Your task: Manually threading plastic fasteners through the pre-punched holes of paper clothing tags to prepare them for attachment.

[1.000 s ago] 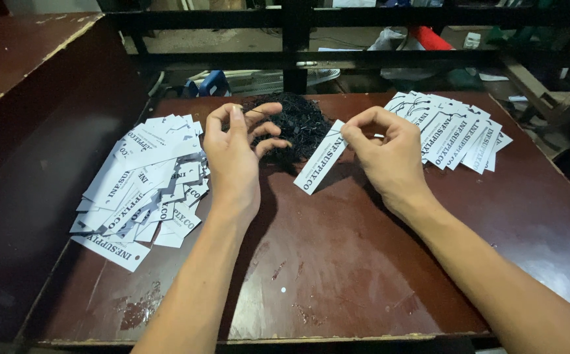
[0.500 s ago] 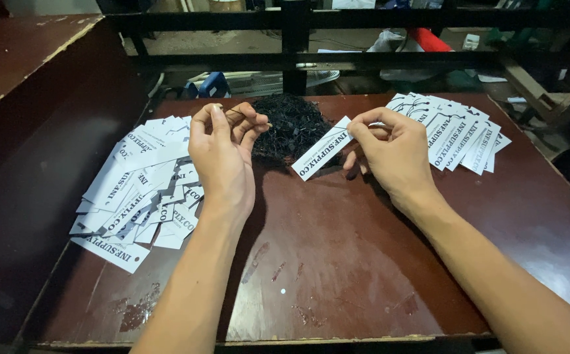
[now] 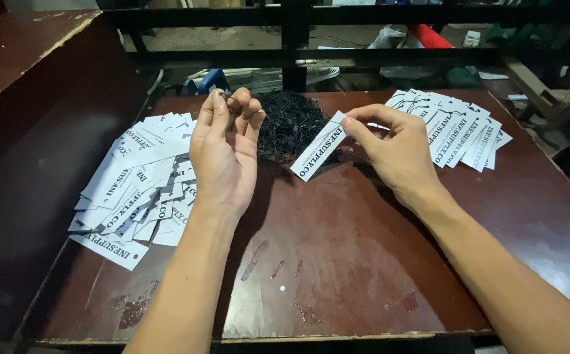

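Holding item one, a white paper tag (image 3: 320, 153), is the right hand (image 3: 396, 154): thumb and forefinger are pinched on the tag's upper end, the other fingers loosely curled. The tag hangs just above the dark red table (image 3: 364, 262). Its long axis is tilted, running from about 1 o'clock at the pinched end down to 7 o'clock at the free end.

Item two, a thin dark string (image 3: 229, 99), is nipped between thumb and fingertips of the left hand (image 3: 223, 154), which is raised with its fingers bunched together. The strand is fine and partly lost against the background, so its length and shape cannot be told.

Relation: the tag lies at 3 o'clock from the left hand, near but apart. Its free lower end is the nearer part; its pinched upper end sits farther off, against the right fingers. The string in the left fingertips stands at about 10 o'clock from the pinched end.

Item three, a heap of black strings (image 3: 291, 124), lies on the table between and behind the hands, at 12 o'clock from the tag.

Item four, a loose pile of white tags (image 3: 137, 183), lies at 9 o'clock, beside the left wrist.

Item five, a fanned stack of tags with strings (image 3: 455, 128), lies at 2 o'clock, just beyond the right hand.
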